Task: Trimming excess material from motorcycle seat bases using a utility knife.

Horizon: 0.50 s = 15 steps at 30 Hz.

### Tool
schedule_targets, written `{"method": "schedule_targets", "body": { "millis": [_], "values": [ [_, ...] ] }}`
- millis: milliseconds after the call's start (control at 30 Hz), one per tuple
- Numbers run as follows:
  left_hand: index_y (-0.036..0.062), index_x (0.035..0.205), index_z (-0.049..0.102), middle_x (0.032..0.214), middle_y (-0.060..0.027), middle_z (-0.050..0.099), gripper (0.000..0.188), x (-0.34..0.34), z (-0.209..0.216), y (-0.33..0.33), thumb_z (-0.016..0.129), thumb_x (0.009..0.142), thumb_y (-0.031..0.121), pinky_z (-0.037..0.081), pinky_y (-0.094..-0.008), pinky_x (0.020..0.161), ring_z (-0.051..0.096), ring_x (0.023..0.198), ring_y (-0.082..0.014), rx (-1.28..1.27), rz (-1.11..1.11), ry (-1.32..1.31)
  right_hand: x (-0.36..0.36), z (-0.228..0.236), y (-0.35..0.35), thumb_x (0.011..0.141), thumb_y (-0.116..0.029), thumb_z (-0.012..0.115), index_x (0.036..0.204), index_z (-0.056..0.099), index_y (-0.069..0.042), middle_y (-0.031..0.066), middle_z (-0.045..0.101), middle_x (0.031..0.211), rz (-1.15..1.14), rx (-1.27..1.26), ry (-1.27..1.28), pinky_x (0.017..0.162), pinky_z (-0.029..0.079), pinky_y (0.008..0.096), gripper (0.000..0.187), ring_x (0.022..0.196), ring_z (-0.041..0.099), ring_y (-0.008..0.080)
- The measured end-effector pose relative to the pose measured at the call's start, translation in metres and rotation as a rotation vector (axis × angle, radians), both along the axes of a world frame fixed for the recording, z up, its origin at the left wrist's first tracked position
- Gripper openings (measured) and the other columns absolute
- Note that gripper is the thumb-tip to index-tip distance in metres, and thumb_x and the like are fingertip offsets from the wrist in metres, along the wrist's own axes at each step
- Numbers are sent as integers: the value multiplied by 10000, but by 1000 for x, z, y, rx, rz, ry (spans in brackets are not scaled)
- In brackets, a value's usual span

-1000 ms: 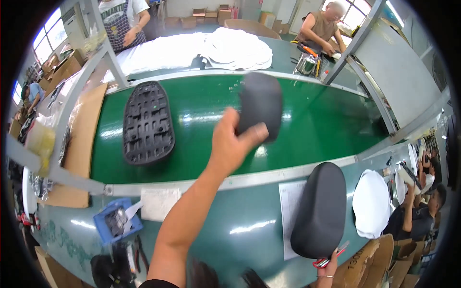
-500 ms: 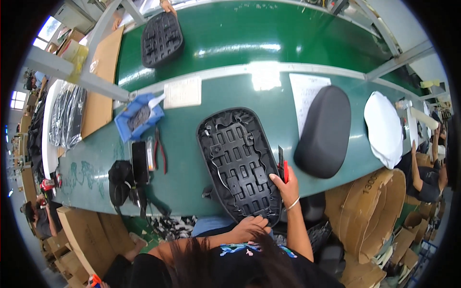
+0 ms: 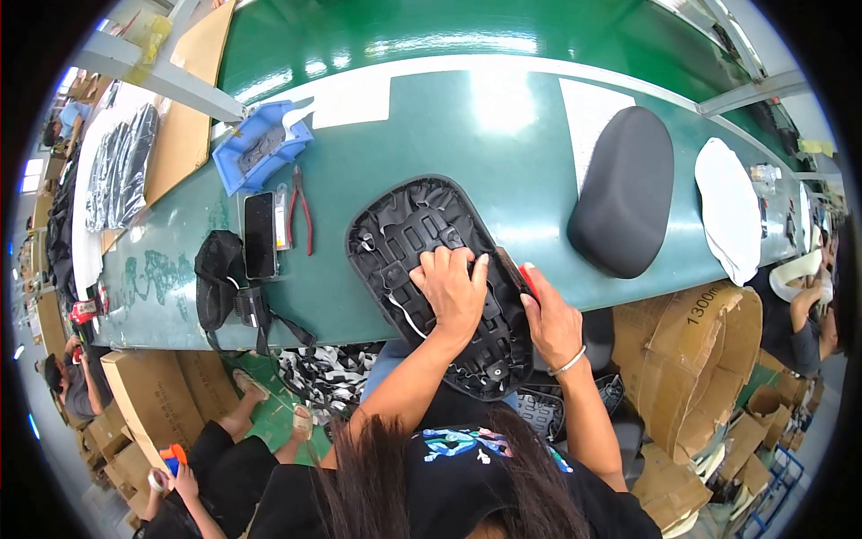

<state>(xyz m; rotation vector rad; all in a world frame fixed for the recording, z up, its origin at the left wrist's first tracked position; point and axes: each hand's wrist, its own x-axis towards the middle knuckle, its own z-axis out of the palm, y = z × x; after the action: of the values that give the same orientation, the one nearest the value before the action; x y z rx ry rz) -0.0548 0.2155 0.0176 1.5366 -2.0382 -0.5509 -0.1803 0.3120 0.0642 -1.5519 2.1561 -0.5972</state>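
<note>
**Closely Handled, a Black Seat [image 3: 492, 328] Lies Underside Up**

From the head view, the upturned seat sits at near centre of a green workbench [image 3: 431, 126], its near end past the bench's near edge. The right hand [image 3: 555, 328] is closed around a red-handled tool [image 3: 528, 280], apparently a knife, at the seat's right rim. The left hand [image 3: 452, 287] presses on the ribbed underside, fingers bent; whether they pinch anything cannot be told. The step looks like trimming or tidying the gathered cover, and the next move seems to call for a steady seat and fingers clear of the blade.

A pale strip [image 3: 409, 314] runs along the seat's left inner edge. The left forearm [image 3: 404, 382] crosses the seat's near left side, hiding part of it. A second black seat [image 3: 624, 193], right side up, limits room to the right; a white piece [image 3: 727, 211] lies beyond it. Well apart on the left are pliers [image 3: 310, 225], a phone [image 3: 259, 235], a black pouch [image 3: 216, 283] and a blue bin [image 3: 232, 172].
</note>
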Motion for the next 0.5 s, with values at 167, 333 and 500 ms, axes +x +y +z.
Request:
{"method": "schedule_targets", "body": {
  "millis": [167, 333, 500],
  "values": [
    [103, 703, 624, 726, -15, 520, 137, 0, -2, -4, 724, 715, 197, 296, -376, 737, 477, 807, -226, 105, -28, 142, -6, 14, -33, 874, -177, 531, 1327, 422, -207, 137, 580, 772, 205, 144, 166, 559, 475, 460, 467, 651, 597, 345],
    [91, 685, 630, 711, -12, 540, 145, 14, -2, -11, 705, 736, 205, 315, -354, 761, 491, 783, -198, 336, -15, 409, -1, 29, -8, 872, -126, 451, 1349, 389, -214, 208, 576, 758, 274, 374, 236, 544, 477, 474, 489, 637, 614, 372],
    [21, 796, 610, 717, -56, 552, 198, 9, 20, -23, 640, 826, 214, 440, -303, 644, 544, 681, -166, 647, -30, 464, -3, 22, 24, 883, -190, 527, 1325, 425, -197, 192, 606, 770, 169, 386, 180, 533, 477, 476, 453, 589, 597, 376]
  ]
}}
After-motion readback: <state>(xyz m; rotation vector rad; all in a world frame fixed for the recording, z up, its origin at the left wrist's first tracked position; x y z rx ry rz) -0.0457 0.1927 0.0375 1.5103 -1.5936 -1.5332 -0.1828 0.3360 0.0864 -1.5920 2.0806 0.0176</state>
